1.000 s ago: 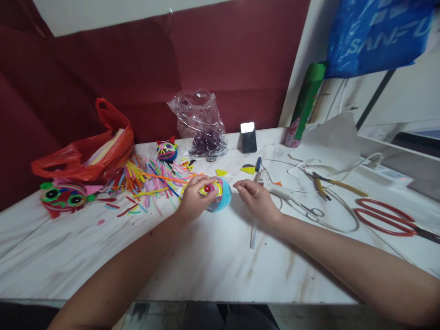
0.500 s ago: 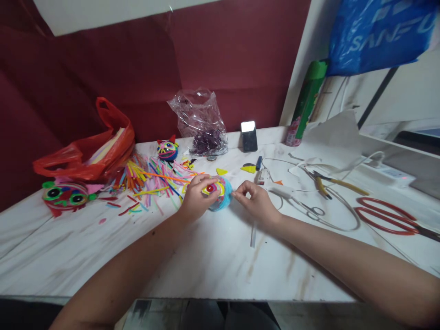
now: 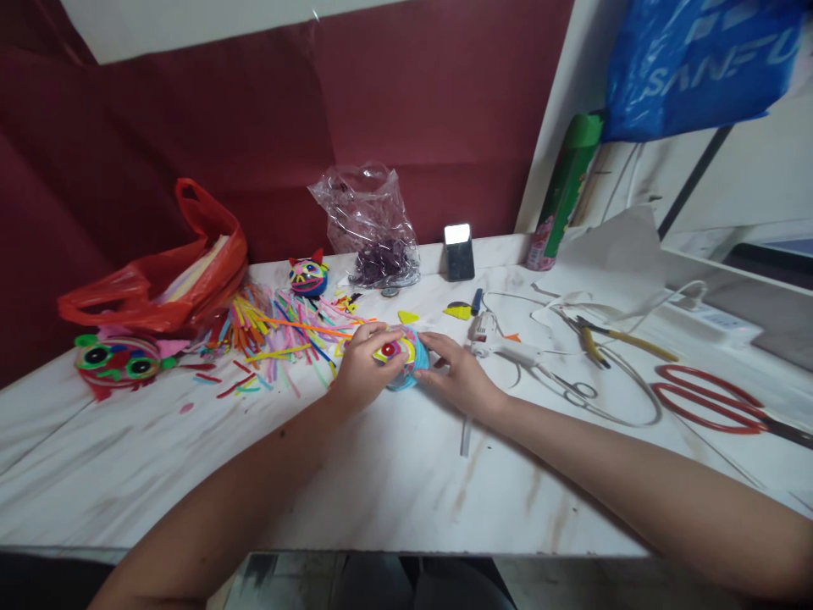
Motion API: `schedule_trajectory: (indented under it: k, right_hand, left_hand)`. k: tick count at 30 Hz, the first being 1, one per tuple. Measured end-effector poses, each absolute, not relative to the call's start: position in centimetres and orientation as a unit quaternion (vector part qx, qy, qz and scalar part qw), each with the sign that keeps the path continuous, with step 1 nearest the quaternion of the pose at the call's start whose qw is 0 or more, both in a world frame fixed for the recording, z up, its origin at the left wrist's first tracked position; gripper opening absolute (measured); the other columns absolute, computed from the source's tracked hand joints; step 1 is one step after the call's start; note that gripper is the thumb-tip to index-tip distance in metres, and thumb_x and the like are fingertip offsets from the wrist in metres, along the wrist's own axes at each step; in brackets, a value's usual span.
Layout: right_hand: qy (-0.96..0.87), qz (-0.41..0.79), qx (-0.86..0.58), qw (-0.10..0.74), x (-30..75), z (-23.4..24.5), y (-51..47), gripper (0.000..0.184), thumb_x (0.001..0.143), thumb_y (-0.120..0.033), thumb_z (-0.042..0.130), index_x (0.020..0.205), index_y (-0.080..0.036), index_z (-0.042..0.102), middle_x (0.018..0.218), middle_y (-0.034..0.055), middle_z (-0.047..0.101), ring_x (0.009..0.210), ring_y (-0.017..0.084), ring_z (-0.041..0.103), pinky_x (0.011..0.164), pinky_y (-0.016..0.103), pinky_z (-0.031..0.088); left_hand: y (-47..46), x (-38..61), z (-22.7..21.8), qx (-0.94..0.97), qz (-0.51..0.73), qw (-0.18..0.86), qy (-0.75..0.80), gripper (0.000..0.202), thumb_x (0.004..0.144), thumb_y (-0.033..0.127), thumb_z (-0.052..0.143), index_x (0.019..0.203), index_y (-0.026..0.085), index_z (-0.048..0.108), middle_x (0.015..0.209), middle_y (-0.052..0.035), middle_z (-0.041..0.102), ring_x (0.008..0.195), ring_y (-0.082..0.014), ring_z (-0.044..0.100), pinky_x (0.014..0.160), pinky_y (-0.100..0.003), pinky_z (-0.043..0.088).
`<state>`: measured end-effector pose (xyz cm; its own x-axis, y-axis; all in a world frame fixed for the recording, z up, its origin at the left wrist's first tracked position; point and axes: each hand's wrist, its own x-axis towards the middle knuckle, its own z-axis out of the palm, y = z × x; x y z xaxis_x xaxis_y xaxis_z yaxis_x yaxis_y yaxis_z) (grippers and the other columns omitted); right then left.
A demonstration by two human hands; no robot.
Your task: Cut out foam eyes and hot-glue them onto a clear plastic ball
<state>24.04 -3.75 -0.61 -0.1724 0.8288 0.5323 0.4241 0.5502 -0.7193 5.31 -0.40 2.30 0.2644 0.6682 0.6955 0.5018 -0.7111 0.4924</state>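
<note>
Between my hands is a round craft ball [image 3: 406, 375] with a light-blue wrapped end and a yellow-ringed red eye shape on top. My left hand [image 3: 367, 364] wraps its left side, thumb and fingers pressed on it. Against the blue right side, my right hand [image 3: 458, 375] curves its fingers and thumb around the surface. The underside of the ball is hidden. Just behind it lies a small yellow triangle [image 3: 408, 317]. A white glue gun [image 3: 508, 348] rests right of my right hand.
Left are colourful pipe cleaners [image 3: 285, 335], a finished animal-face ball [image 3: 118, 360], a smaller one [image 3: 308, 275] and a red plastic bag [image 3: 158, 284]. Right are small scissors [image 3: 581, 391], pliers [image 3: 594, 343], red-handled scissors [image 3: 708, 398] and cables. A clear bag [image 3: 384, 254] stands behind.
My right hand has moved left from a pinch beside the ball to lie curved against its blue side. My left hand keeps its hold.
</note>
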Motion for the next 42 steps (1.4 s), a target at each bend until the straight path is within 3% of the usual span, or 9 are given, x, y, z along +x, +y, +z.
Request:
schedule_trajectory:
  k: [10,13,16,21,27,34,42]
  right_hand:
    - [-0.739,0.159,-0.445,0.479,23.5,-0.8,-4.0,0.061,0.078,-0.032,0.069,0.135,-0.022,0.05,0.13,0.0143,0.057,0.117,0.03,0.055,0.093,0.048,0.051]
    - [-0.764,0.1,-0.435,0.467,23.3,-0.6,-4.6,0.066,0.084,-0.03,0.061,0.144,-0.024,0.036,0.135,0.0144,0.053,0.123,0.029,0.051,0.096,0.049,0.049]
    - [-0.803,0.029,-0.427,0.415,23.4,-0.4,-5.1,0.056,0.091,-0.03,0.051,0.144,-0.026,0.037,0.139,0.0152,0.047,0.127,0.029,0.048,0.1,0.05,0.046]
    - [-0.812,-0.013,-0.446,0.376,23.8,-0.5,-5.1,0.051,0.092,-0.033,0.048,0.142,-0.024,0.042,0.138,0.0169,0.045,0.126,0.031,0.048,0.1,0.049,0.047]
    - [-0.801,0.021,-0.448,0.397,24.0,-0.9,-4.9,0.053,0.092,-0.036,0.048,0.143,-0.026,0.039,0.138,0.0156,0.045,0.129,0.03,0.046,0.102,0.049,0.045]
    - [-0.792,0.061,-0.447,0.412,24.3,-1.2,-4.6,0.055,0.091,-0.037,0.051,0.144,-0.029,0.038,0.14,0.0131,0.045,0.129,0.03,0.045,0.105,0.051,0.041]
    - [-0.786,0.131,-0.444,0.41,24.9,-1.2,-3.8,0.057,0.091,-0.035,0.05,0.145,-0.03,0.035,0.142,0.0124,0.041,0.128,0.029,0.045,0.098,0.048,0.048]
  left_hand:
    - [-0.7,5.5,2.1,0.793,0.482,0.054,0.369,0.025,0.074,0.023,0.065,0.098,0.021,0.072,0.109,-0.0083,0.061,0.108,-0.0216,0.059,0.097,-0.035,0.049]
    - [-1.0,5.6,2.3,0.794,0.479,0.054,0.37,0.026,0.074,0.023,0.065,0.099,0.021,0.07,0.111,-0.0084,0.061,0.109,-0.0221,0.059,0.097,-0.036,0.049]
    - [-1.4,5.8,2.6,0.795,0.472,0.072,0.375,0.035,0.073,0.021,0.067,0.108,0.02,0.065,0.112,-0.0082,0.063,0.11,-0.0232,0.059,0.099,-0.038,0.047]
    - [-1.7,5.4,2.6,0.749,0.479,0.212,0.405,0.056,0.067,0.029,0.075,0.117,0.019,0.053,0.12,-0.0109,0.062,0.113,-0.0266,0.058,0.097,-0.041,0.047]
    - [-0.1,3.5,2.7,0.727,0.453,0.412,0.31,0.041,0.083,0.04,0.06,0.117,0.02,0.051,0.13,-0.0123,0.059,0.118,-0.025,0.057,0.097,-0.04,0.047]
    - [0.6,3.9,2.8,0.708,0.465,0.418,0.328,0.038,0.069,0.031,0.073,0.102,0.018,0.06,0.13,-0.0123,0.059,0.123,-0.0265,0.053,0.106,-0.041,0.038]
    - [0.9,4.7,2.1,0.607,0.457,0.558,0.333,0.058,0.065,0.039,0.076,0.114,0.02,0.053,0.122,-0.0103,0.061,0.104,-0.0231,0.062,0.086,-0.034,0.05]
